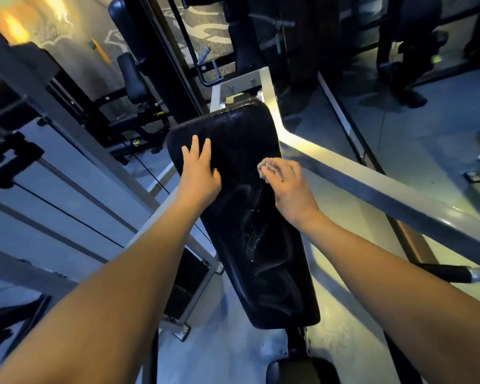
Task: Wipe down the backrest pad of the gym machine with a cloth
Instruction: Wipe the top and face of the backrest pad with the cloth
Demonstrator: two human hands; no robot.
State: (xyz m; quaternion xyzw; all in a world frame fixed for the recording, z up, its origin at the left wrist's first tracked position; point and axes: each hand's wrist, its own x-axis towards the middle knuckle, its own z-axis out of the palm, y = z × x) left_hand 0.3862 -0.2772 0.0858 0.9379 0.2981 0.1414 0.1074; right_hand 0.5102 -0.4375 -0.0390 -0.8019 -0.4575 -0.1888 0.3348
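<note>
Your left hand lies flat on the black backrest pad, fingers straight and spread near its upper left edge. Your right hand has its fingers curled round a bunched pale cloth — pressed to the pad's right edge. Wet streaks and droplets show mid-pad. A grey frame bar runs just right of the pad.

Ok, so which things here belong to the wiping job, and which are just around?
Job: black textured backrest pad; small crumpled beige cloth, gripped by the right hand; left hand, flat on the pad.
Just around: grey metal frame bar; black padded seat behind; black-gripped handle.
</note>
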